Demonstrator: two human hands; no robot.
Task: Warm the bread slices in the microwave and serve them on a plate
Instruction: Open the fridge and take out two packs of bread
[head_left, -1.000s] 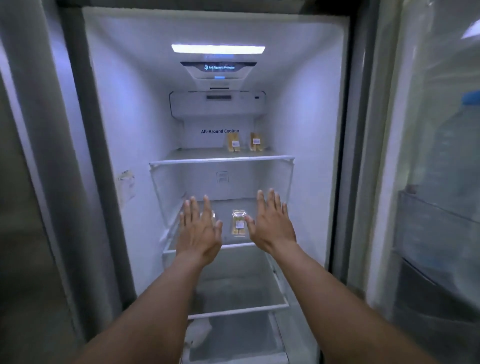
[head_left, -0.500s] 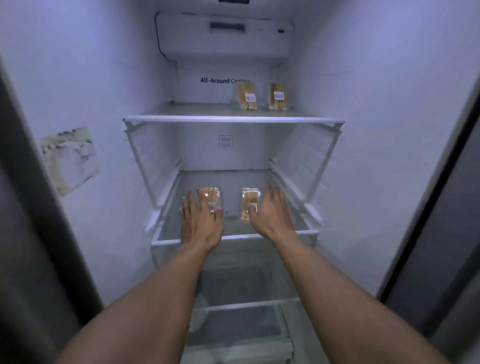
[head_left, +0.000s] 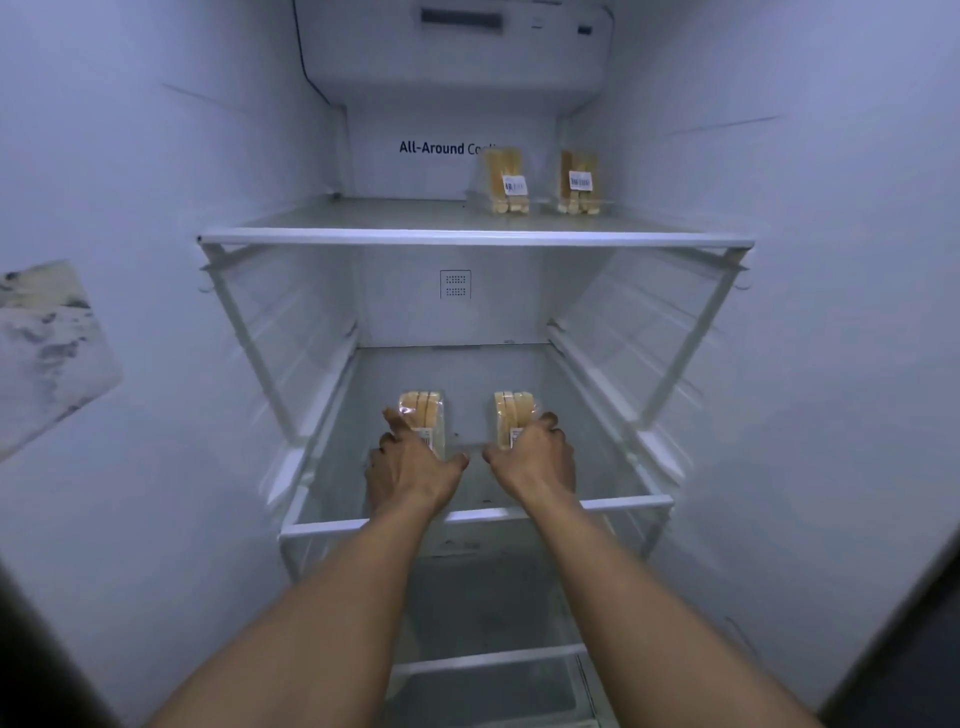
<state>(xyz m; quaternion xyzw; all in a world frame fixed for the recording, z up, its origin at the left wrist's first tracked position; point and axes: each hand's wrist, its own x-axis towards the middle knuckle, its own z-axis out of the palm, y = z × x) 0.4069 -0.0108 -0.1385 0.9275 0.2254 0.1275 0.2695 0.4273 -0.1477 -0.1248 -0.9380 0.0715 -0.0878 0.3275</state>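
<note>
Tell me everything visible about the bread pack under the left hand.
The bread pack is a clear plastic wrap around a few pale yellow slices standing on edge, with a white label on its front. It stands upright on the lower glass shelf, left of a second pack. The left hand grips it, fingers along its left side.

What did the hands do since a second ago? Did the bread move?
Both hands went forward and down onto the middle shelf. The left hand now grips the left pack, and the right hand grips the right pack. A second ago both hands were open in the air. Both packs are still on the shelf, and the top packs have not moved.
</note>
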